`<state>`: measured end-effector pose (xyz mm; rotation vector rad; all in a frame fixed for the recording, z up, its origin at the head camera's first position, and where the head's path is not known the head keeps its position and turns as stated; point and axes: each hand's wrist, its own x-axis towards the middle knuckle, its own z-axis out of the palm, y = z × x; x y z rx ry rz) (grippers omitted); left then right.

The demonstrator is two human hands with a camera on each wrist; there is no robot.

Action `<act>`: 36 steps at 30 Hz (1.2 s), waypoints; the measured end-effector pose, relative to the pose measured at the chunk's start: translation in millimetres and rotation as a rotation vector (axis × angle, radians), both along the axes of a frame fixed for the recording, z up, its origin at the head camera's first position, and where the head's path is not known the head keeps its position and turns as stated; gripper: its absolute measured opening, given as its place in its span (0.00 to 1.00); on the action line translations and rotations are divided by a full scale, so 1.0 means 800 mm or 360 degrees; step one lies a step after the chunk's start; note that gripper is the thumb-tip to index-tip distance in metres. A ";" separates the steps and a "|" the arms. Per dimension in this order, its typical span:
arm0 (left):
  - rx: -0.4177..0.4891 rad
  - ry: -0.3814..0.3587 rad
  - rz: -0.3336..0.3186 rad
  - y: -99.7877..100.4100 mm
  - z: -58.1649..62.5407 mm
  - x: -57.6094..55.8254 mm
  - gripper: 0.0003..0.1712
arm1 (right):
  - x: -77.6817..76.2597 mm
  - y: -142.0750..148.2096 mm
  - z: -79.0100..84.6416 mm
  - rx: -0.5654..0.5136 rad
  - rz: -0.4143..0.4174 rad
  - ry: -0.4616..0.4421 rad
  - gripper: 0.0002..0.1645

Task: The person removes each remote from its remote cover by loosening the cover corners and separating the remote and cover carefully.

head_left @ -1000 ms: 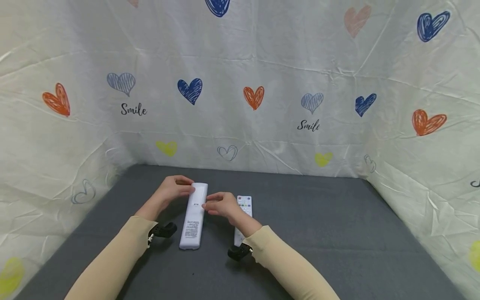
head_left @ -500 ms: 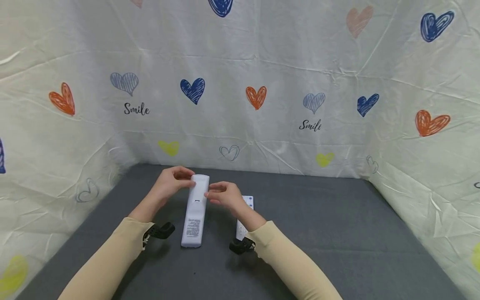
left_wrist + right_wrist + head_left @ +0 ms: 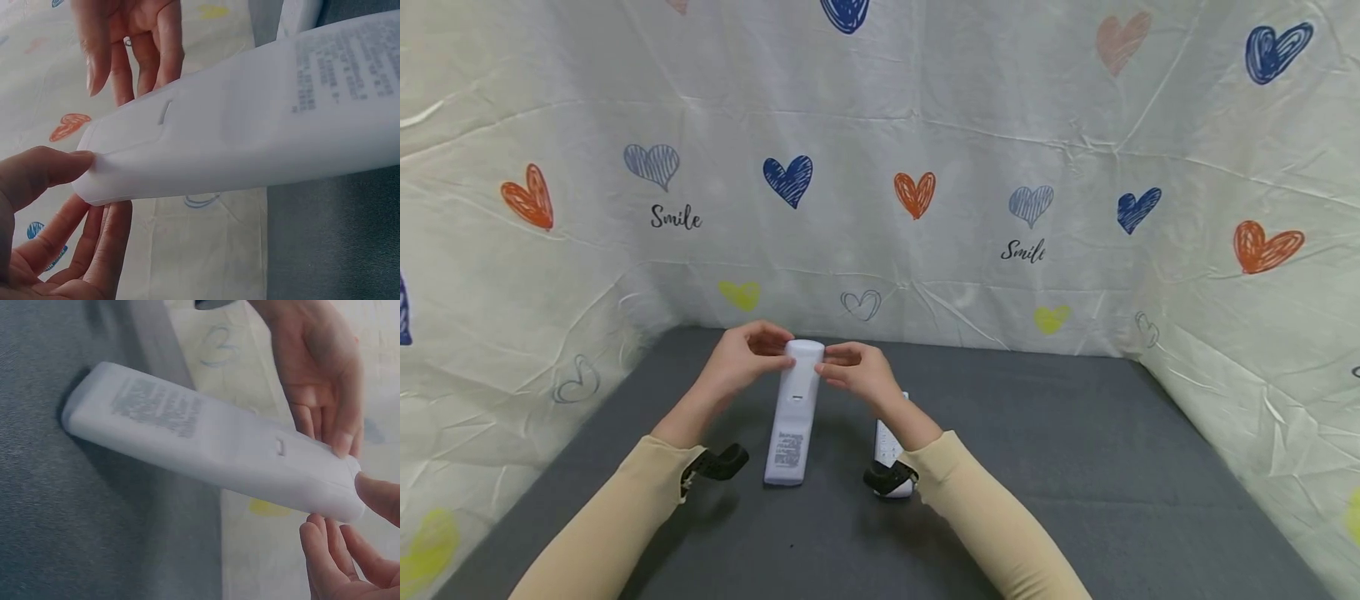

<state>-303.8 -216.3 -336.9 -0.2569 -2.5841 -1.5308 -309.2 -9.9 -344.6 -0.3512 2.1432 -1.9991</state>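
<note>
A white remote control (image 3: 793,404) is tilted with its back facing me and its far end raised. Its back bears a printed label and a small slot. My left hand (image 3: 741,362) pinches the far end from the left. In the left wrist view, the left thumb (image 3: 65,164) presses on the end's corner, with fingers underneath. My right hand (image 3: 865,375) is at the opposite side of that end, fingertips right at the edge. Its thumb (image 3: 94,62) stands apart from the casing in the left wrist view. The remote's button side is hidden.
A second white remote (image 3: 889,446), buttons up, lies on the dark grey tabletop (image 3: 1037,467), partly hidden under my right forearm and its black wrist strap (image 3: 889,477). A white sheet (image 3: 880,125) printed with hearts surrounds the back and sides.
The remote's far end has moved up and slightly to the right, along with my left hand. My right hand has followed to the far end, and its forearm shifts over the second remote.
</note>
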 end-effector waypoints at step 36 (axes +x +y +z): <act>0.0133 0.0246 -0.0162 -0.001 0.010 0.029 0.22 | 0.015 0.003 0.023 0.0300 -0.0089 0.0543 0.20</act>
